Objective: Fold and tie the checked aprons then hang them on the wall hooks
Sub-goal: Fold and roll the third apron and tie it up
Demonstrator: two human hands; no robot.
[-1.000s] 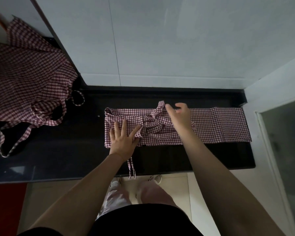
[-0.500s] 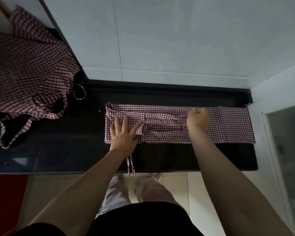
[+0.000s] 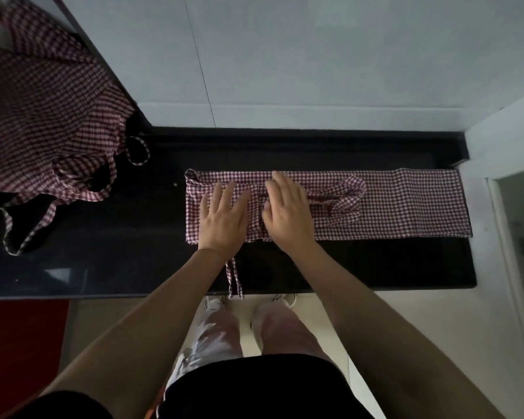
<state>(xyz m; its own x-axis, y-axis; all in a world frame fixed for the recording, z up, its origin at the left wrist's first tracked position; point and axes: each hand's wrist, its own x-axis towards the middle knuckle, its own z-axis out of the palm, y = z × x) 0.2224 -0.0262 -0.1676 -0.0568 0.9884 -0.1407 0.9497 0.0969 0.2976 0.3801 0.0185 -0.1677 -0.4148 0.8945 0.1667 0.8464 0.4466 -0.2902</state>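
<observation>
Folded apron point(image 3: 406, 204) flat near worktop point(image 3: 118, 267) right end, long axis left–right. Left hand point(image 3: 223, 219), right hand point(image 3: 288, 213) pressing its left end, fingers spread (pinching nothing) — remainder runs rightward.

head view: single head-worn wide-angle camera | looks steeply down from above | faces the wall point(image 3: 315, 55) | black countertop point(image 3: 133, 231) close below, at arm's reach | wearer's legs at bottom edge

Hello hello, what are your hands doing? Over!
Left hand and right hand flat on folded checked apron. One tie strap dangles off black counter. Second apron unfolded, left.
</observation>
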